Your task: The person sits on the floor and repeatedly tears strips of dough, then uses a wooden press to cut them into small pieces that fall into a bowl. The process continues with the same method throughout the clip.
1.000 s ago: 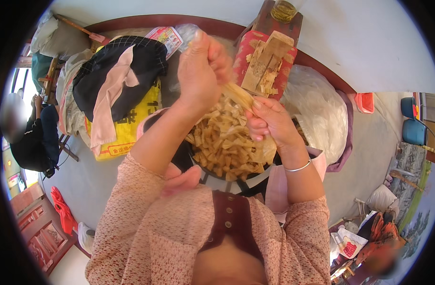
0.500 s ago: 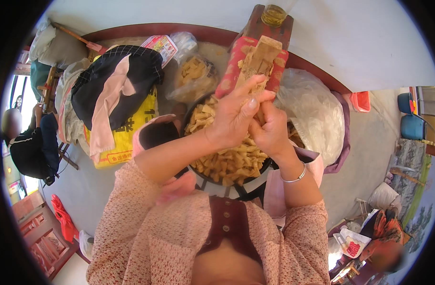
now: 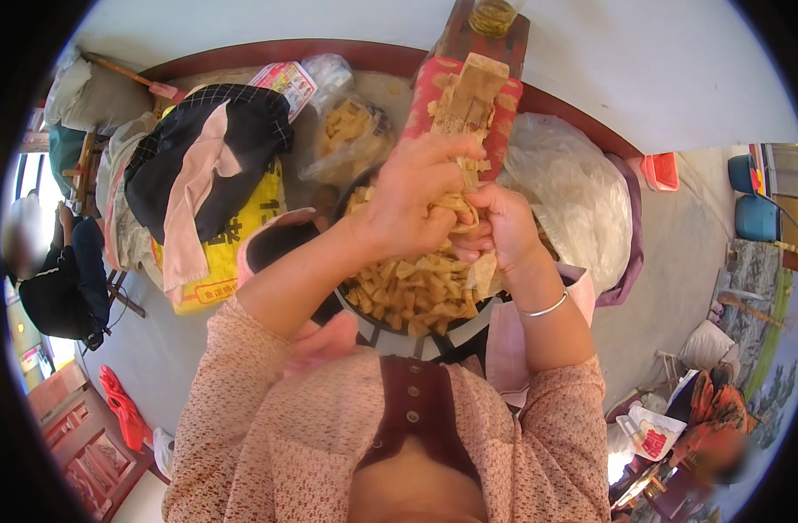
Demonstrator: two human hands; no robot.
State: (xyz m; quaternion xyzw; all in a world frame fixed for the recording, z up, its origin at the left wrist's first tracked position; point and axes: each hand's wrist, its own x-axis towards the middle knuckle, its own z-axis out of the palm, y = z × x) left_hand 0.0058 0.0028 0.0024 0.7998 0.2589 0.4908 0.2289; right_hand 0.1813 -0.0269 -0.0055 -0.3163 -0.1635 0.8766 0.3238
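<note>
Above a wide dark pan, my two hands meet around a tan, pliable strip (image 3: 454, 206), perhaps of food. My left hand (image 3: 412, 196) has its fingers curled over the strip. Close against it, my right hand (image 3: 508, 222) pinches the strip's lower part; a pale tail hangs under its fingers. The dark pan (image 3: 351, 307) below holds many short tan pieces (image 3: 412, 292) that look like the same stuff. Just beyond my hands, a wooden block (image 3: 470, 96) lies on a red patterned cushion (image 3: 423, 91), with more strips along it.
A dark bench (image 3: 504, 48) under the cushion bears a glass jar (image 3: 493, 17). Left stand a plastic bag of tan pieces (image 3: 351, 126) and a yellow sack (image 3: 242, 218) under black cloth. A clear plastic bag (image 3: 573, 200) lies right. Other people sit at far left and lower right.
My left fingers, stretched out before, have curled down around the strip. My right hand has turned and shifted slightly right, and the strip now shows between the hands.
</note>
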